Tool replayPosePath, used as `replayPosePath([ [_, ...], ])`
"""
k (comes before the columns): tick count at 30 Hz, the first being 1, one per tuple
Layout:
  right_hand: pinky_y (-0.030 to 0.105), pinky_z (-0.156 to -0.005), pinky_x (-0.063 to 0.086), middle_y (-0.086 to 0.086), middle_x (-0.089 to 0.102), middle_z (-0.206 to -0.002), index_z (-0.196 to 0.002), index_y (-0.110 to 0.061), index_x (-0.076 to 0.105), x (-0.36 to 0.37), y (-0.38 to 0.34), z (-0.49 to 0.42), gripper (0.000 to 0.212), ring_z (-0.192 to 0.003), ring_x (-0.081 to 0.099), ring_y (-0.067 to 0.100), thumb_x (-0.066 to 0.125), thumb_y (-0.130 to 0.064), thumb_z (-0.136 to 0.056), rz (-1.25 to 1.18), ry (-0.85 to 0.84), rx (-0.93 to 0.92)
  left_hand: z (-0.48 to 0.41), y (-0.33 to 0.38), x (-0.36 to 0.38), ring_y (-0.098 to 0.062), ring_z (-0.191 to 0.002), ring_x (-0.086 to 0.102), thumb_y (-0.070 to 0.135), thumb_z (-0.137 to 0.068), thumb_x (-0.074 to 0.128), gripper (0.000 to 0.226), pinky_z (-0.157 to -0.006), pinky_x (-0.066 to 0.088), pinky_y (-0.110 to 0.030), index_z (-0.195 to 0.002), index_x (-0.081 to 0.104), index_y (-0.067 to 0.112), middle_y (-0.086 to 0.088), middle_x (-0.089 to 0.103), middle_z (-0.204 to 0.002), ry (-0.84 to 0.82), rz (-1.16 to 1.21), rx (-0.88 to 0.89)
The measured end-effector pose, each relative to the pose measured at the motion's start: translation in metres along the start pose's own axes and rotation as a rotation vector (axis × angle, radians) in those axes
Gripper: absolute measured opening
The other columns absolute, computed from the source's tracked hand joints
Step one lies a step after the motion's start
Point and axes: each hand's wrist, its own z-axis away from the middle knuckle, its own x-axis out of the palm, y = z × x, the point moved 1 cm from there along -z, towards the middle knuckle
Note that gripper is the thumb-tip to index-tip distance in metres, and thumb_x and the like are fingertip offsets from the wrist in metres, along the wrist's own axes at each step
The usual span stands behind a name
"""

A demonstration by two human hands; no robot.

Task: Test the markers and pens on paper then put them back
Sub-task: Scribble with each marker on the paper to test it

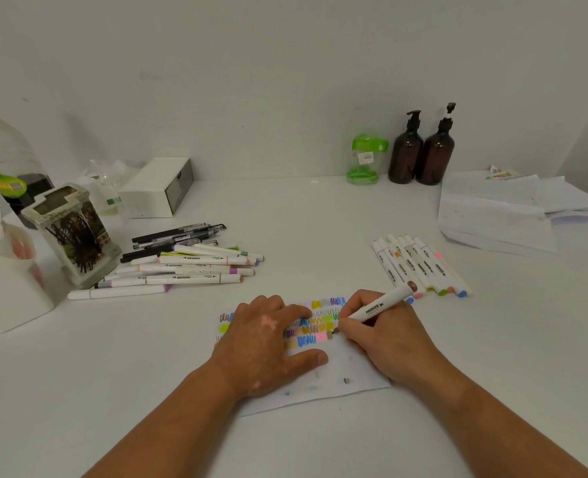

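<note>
A white sheet of paper [340, 370] covered in coloured scribbles lies in front of me. My left hand [268, 339] rests flat on it, fingers spread. My right hand [378, 336] grips a white marker [378, 307] with a brown end cap, its tip touching the paper beside the scribbles. A loose pile of white markers and black pens [182, 263] lies to the left. A neat row of markers [420, 265] lies to the right, above my right hand.
At the left stand a white holder [6, 281], a small decorated container [75, 236], a plastic bottle [6, 157] and a white box [158, 188]. Two brown pump bottles [421, 153] and a green jar [366, 160] stand by the wall. Stacked papers [509, 208] lie far right.
</note>
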Motion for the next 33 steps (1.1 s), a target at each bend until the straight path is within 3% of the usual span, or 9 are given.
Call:
replayPosePath([
  [9,0.011,-0.043,0.039,-0.012,0.063,-0.057,-0.073,-0.023,0.068,0.0,0.003,-0.001,0.014,-0.05,0.056,-0.001,0.072,-0.015,-0.083,-0.019,0.016,-0.01,0.001,0.001,-0.002,-0.006,-0.097,0.041,0.092,-0.072,0.037,0.081,-0.096,0.038,-0.031,-0.138,0.043,0.046,0.019,0.049,-0.106,-0.012,-0.005,0.011],
  [13,0.021,-0.041,0.038,0.001,0.06,-0.056,-0.073,-0.021,0.067,-0.008,0.007,-0.001,0.022,-0.047,0.049,0.011,0.069,-0.005,-0.087,-0.424,0.102,0.055,0.001,0.001,-0.006,-0.003,-0.097,0.046,0.087,-0.073,0.048,0.075,-0.095,0.04,-0.029,-0.136,0.043,0.045,0.021,0.052,-0.108,0.012,0.108,0.006],
  [17,0.024,-0.04,0.036,0.011,0.059,-0.06,-0.068,-0.017,0.066,-0.02,0.002,-0.003,0.024,-0.048,0.048,0.017,0.069,-0.004,-0.087,-0.654,0.132,0.048,0.002,-0.002,-0.012,-0.007,-0.086,0.052,0.043,-0.089,0.065,0.036,-0.074,0.044,-0.019,-0.119,0.045,0.041,0.018,0.049,-0.089,0.128,0.401,-0.075],
  [20,0.025,-0.041,0.038,0.015,0.062,-0.064,-0.071,-0.015,0.068,-0.018,-0.012,-0.008,0.008,-0.049,0.049,0.018,0.074,-0.019,-0.076,-0.603,0.061,-0.028,0.003,-0.003,-0.017,-0.017,-0.076,0.052,0.006,-0.096,0.047,0.027,-0.065,0.052,-0.034,-0.105,0.045,0.032,0.003,0.051,-0.081,0.187,0.594,-0.16],
  [22,0.025,-0.042,0.041,0.015,0.063,-0.065,-0.075,-0.015,0.07,-0.012,-0.019,-0.012,0.005,-0.051,0.052,0.018,0.072,-0.02,-0.075,-0.616,0.01,-0.059,0.003,-0.002,-0.019,-0.014,-0.075,0.05,-0.003,-0.097,0.039,0.033,-0.059,0.047,-0.023,-0.1,0.047,0.029,0.004,0.055,-0.084,0.256,0.684,-0.196],
  [24,0.027,-0.045,0.044,0.018,0.064,-0.067,-0.079,-0.012,0.071,-0.004,-0.021,-0.015,0.005,-0.055,0.055,0.021,0.069,-0.016,-0.077,-0.691,-0.034,-0.072,0.005,0.0,-0.022,-0.01,-0.083,0.057,-0.003,-0.099,0.039,0.035,-0.063,0.045,-0.009,-0.106,0.049,0.03,0.011,0.063,-0.097,0.325,0.714,-0.179],
  [28,0.028,-0.046,0.045,0.018,0.063,-0.066,-0.077,-0.013,0.069,0.004,-0.01,-0.013,0.008,-0.054,0.053,0.023,0.069,-0.02,-0.072,-0.817,-0.005,-0.056,0.01,0.0,-0.024,-0.001,-0.099,0.065,0.003,-0.1,0.049,0.051,-0.076,0.048,-0.006,-0.141,0.039,0.033,0.021,0.063,-0.121,0.374,0.713,-0.063],
  [31,0.028,-0.044,0.043,0.018,0.063,-0.064,-0.074,-0.012,0.068,-0.001,-0.001,-0.01,0.016,-0.05,0.052,0.022,0.074,-0.026,-0.068,-0.852,0.034,-0.069,0.009,0.001,-0.022,0.001,-0.103,0.068,0.012,-0.096,0.062,0.053,-0.079,0.051,-0.009,-0.138,0.038,0.035,0.021,0.069,-0.118,0.283,0.891,-0.099],
  [33,0.027,-0.043,0.043,0.017,0.063,-0.063,-0.074,-0.013,0.069,-0.004,0.0,-0.009,0.017,-0.049,0.052,0.021,0.076,-0.027,-0.068,-0.852,0.034,-0.079,0.007,0.002,-0.021,0.001,-0.099,0.07,0.019,-0.094,0.064,0.041,-0.075,0.054,-0.013,-0.128,0.044,0.031,0.021,0.073,-0.11,0.237,0.914,-0.114],
])
